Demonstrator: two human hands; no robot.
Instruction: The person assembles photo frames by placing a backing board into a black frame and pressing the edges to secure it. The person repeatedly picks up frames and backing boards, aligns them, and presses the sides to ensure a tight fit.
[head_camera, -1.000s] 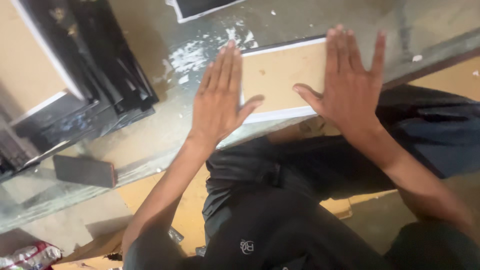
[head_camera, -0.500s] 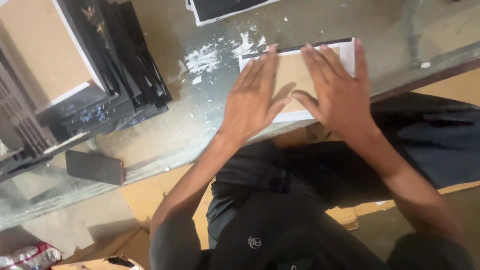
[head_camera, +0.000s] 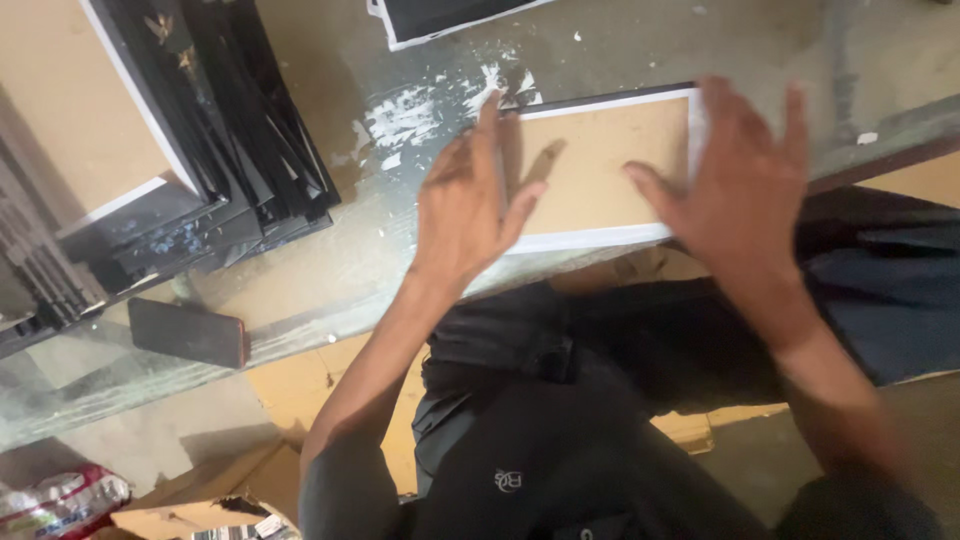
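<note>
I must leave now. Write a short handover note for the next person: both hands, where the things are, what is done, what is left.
Left hand: flat and open on the left end of the brown board with white edge.
Right hand: flat and open on its right end.
The board lies on the worktable, at the near edge.
Stack of black frames stands to the left; a dark phone lies by the near edge.
Done: board laid flat.
Left: cannot tell.

Hands: left hand (head_camera: 465, 215) and right hand (head_camera: 745, 185) bare, no rings or gloves seen.
Forearms: uncovered, no watch or band.
Top: dark shirt (head_camera: 540, 470) with a small pale round emblem (head_camera: 507, 481).
Legs: dark trousers (head_camera: 880, 290).
</note>
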